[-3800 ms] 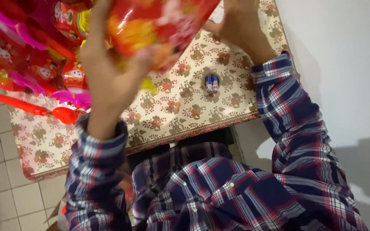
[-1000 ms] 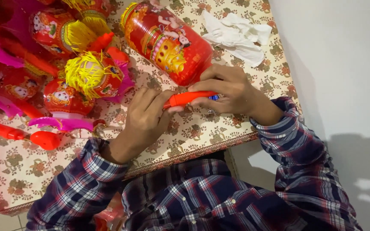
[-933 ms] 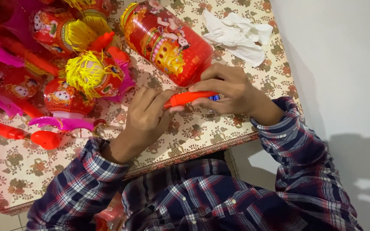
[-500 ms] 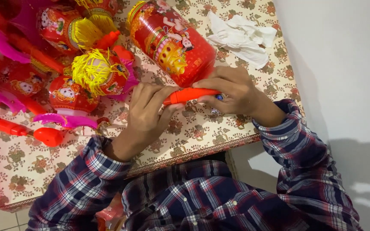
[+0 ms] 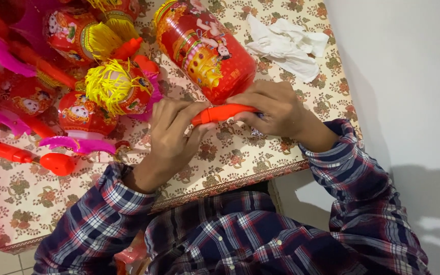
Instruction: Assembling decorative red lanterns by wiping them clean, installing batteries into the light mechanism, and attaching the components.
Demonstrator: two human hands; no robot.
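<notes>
- Red-orange plastic rod, a slim lantern handle (image 5: 223, 113), lies level between both hands, just above the floral-patterned tablecloth (image 5: 240, 158) near the table's front edge.
- Right hand (image 5: 276, 109) is clenched around the rod's far end; left hand (image 5: 171, 127) pinches the near tip between thumb and fingers.
- Judging by this two-handed hold, the step in hand looks like fitting or twisting something at the handle's end; what sits under the right palm is hidden.
- Next move probably calls for a steady right-hand hold while the left fingers work the tip.
- Just beyond lies a large red cylindrical paper lantern with gold print (image 5: 204, 48), touching the rod's far side.
- Further off: a crumpled white cloth (image 5: 286, 46), and smaller red lanterns with yellow tassels (image 5: 110, 86) at the left.
</notes>
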